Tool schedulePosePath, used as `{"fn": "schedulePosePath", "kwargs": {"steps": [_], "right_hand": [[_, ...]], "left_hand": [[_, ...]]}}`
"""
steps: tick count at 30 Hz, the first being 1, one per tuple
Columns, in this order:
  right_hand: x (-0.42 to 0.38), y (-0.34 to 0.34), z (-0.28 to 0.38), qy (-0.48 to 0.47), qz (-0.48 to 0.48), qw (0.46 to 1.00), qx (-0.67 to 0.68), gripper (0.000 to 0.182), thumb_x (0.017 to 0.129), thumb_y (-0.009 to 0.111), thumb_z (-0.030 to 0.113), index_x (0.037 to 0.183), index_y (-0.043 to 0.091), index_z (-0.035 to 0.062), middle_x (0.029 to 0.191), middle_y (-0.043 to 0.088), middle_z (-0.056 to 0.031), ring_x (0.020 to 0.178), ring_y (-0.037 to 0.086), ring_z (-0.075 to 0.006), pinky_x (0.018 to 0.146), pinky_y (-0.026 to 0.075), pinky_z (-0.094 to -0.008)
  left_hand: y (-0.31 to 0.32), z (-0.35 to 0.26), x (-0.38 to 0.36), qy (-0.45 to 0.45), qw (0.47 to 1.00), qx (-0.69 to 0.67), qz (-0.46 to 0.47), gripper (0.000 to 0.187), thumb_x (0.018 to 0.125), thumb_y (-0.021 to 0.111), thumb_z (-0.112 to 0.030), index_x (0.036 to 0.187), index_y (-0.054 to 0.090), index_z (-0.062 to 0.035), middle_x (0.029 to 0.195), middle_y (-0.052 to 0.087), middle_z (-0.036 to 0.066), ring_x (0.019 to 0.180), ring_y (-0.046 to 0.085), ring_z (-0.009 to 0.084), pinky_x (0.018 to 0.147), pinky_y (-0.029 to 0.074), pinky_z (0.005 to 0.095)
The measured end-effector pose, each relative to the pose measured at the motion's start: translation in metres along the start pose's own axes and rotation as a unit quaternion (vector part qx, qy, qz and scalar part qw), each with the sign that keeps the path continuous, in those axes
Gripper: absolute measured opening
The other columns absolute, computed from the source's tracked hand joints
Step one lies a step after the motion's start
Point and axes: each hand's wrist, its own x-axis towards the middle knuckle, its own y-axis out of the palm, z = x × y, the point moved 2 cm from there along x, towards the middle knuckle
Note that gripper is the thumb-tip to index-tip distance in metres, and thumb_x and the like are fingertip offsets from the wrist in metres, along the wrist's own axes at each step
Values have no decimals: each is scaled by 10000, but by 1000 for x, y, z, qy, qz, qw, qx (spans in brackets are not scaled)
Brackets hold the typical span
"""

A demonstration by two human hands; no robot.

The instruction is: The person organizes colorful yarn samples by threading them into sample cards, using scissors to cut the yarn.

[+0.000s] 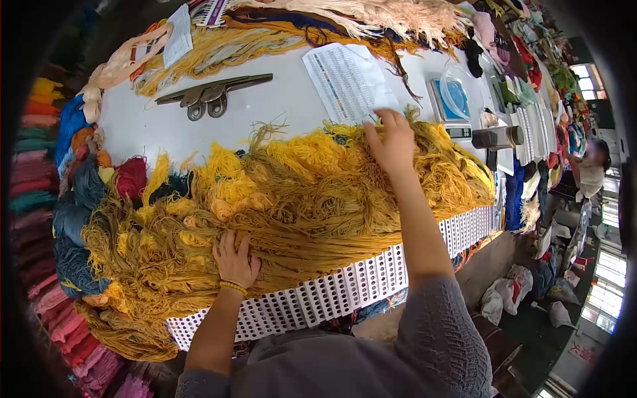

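A thick heap of yellow and olive-brown yarn (pixel 318 205) spreads across the near part of the white table. My left hand (pixel 235 264), with a yellow bracelet at the wrist, lies flat on the brown strands, fingers apart. Over the heap's far edge is my right hand (pixel 393 142), its fingers bent and somewhat apart, touching the yarn near a printed sheet (pixel 342 83); nothing shows in its grip. White strips punched with rows of holes (pixel 318 302) stick out beneath the yarn along the near edge.
Dark metal clamps (pixel 212 96) lie at the back left. To the right are a scale (pixel 451 99) and a dark cylindrical container (pixel 497 137). Blue yarn (pixel 83 239) borders the left, pale and gold hanks (pixel 225 56) the back. Another person (pixel 589 169) is far right.
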Motion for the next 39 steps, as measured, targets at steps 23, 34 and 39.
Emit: {"fn": "schedulePosePath", "kwargs": {"steps": [23,34,39], "right_hand": [[5,99,-26,103,238,947,-191,554,778,510,539,1252,407,272,1066,448,-128,957,451,-328,654,450,-483],[3,101,-24,140,260,937,-188,581,773,532,523,1245,390,215,1190,404,-113,1090,392,-327,753,434,-502],[-5,97,-24,140,308,932,-133,513,780,520,502,1222,467,247,1282,371,-99,1151,352,-350,892,332,-537]], "left_hand": [[15,8,-5,20,999,-35,-18,412,738,461,-325,1039,521,-49,1165,370,217,1096,345,370,896,217,529],[14,8,-5,16,998,-49,-23,393,731,470,-290,1049,527,-66,1160,372,207,1109,335,366,901,217,523],[14,8,-6,14,998,-53,-38,403,744,479,-289,1091,515,-87,1188,367,196,1128,326,360,912,215,521]]}}
